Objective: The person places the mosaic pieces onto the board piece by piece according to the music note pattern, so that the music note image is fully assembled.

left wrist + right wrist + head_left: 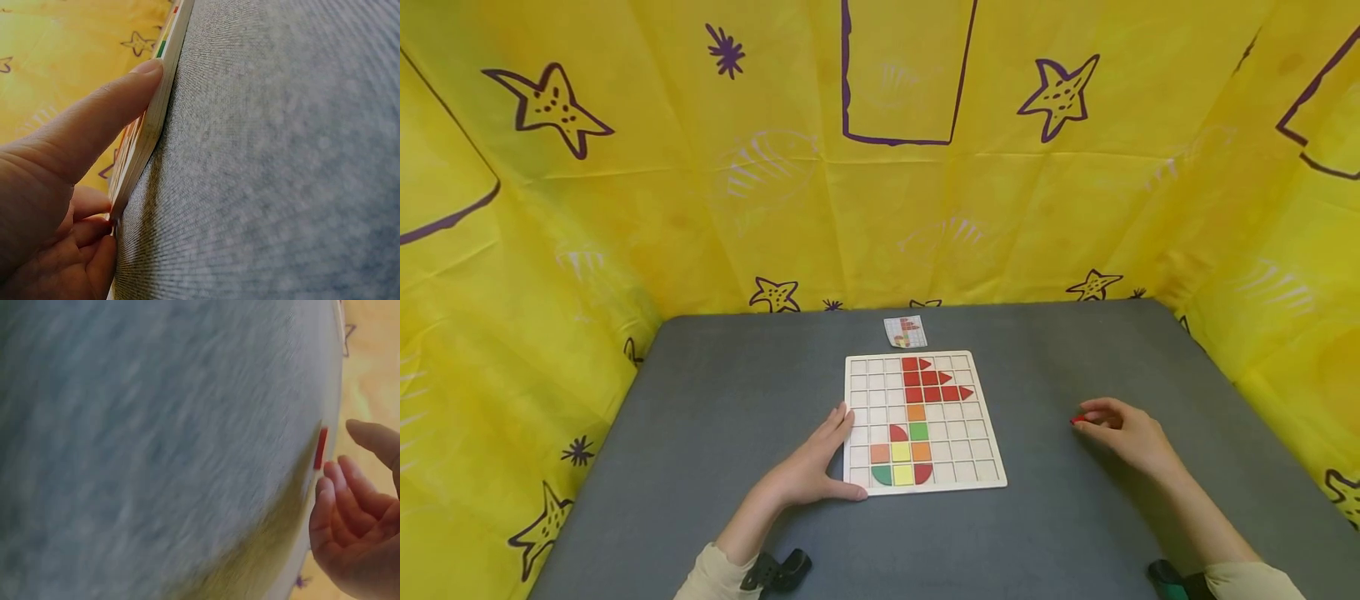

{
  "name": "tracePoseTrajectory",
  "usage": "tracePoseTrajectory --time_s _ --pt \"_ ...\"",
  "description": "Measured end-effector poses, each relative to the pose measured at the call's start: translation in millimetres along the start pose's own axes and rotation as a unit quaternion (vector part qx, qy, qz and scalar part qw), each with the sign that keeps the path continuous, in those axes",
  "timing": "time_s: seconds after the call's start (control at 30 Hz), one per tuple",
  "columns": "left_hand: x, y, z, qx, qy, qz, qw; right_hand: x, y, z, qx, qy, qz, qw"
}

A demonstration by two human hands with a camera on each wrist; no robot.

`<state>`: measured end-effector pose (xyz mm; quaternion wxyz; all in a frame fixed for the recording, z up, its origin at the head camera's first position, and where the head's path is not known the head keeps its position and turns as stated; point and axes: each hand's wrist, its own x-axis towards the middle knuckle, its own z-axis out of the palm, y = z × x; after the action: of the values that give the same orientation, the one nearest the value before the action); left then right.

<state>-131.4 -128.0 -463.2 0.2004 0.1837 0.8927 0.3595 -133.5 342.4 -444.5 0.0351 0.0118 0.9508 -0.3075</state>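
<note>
A wooden grid board (958,429) lies flat on the table, with red, orange, yellow and green tiles in some of its squares. My left hand (808,467) rests at its near left corner. The straight thumb touches the front edge and the fingers lie along the left side; the left wrist view shows the thumb (106,119) against the board's edge (147,134). To the right of the board, my right hand (1127,433) is low over the table at a small red tile (1077,420). In the right wrist view, fingertips are beside this tile (320,449), the thumb apart from it.
Behind the board lies a small printed card (906,332) with a coloured grid pattern. The dark grey table (737,375) is bordered at the back and sides by a yellow cloth (880,208) with starfish drawings.
</note>
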Motion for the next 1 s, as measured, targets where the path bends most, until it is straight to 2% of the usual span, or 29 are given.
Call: tracePoseTrajectory --time_s 0.23,0.5,0.73,1.0 --pt "0.2 0.1 0.2 0.006 0.001 -0.001 1.0 -3.2 5 -2 -0.029 0.005 -0.004 0.9996" --pt "0.2 -0.4 1.0 0.006 0.003 -0.003 1.0 1.2 1 3 -0.012 -0.033 -0.015 0.9993" --pt "0.5 -0.4 1.1 0.007 0.0 0.002 1.0 4.6 -2 9 -0.035 -0.008 -0.035 0.9988" --pt "0.5 0.1 0.2 0.004 0.0 -0.001 1.0 7.9 -7 13 -0.046 0.012 -0.035 0.9982"
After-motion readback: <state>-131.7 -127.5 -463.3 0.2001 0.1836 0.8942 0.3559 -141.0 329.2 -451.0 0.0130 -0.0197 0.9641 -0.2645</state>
